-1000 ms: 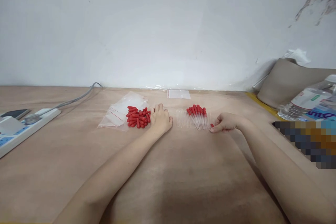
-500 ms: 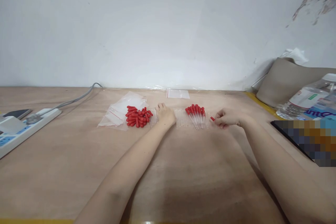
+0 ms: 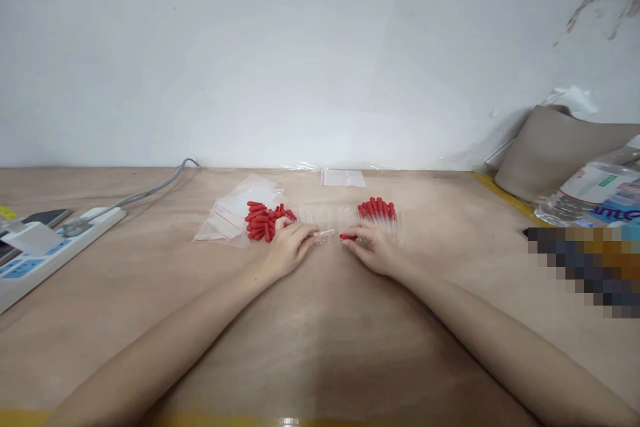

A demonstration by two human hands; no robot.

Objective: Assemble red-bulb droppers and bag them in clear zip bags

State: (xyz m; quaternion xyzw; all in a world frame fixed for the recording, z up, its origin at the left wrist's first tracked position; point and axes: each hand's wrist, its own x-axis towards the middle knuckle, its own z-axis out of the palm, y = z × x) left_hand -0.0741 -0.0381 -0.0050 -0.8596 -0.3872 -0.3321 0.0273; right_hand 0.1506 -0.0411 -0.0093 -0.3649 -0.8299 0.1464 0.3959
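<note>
My left hand point(image 3: 293, 245) pinches a clear dropper tube point(image 3: 326, 233) that points to the right. Facing it across a small gap, my right hand point(image 3: 373, 247) grips a red rubber bulb point(image 3: 347, 237) in its fingertips. Beside my left hand lies a heap of loose red rubber bulbs point(image 3: 261, 219). Several droppers with red bulbs fitted point(image 3: 376, 207) lie side by side behind my right hand, which partly hides their tubes. Between the two groups is a row of bare clear tubes point(image 3: 320, 215), partly covered by my left hand.
Clear zip bags point(image 3: 225, 217) lie left of the heap, and another small bag point(image 3: 343, 178) is near the wall. A power strip point(image 3: 65, 247) with a grey cable is at the left. A plastic bottle point(image 3: 575, 193) and a grey-brown container point(image 3: 530, 150) stand at the right.
My left hand has lifted a clear tube from the row and turned it sideways. My right hand has moved left with the red bulb, towards the tube's end.
</note>
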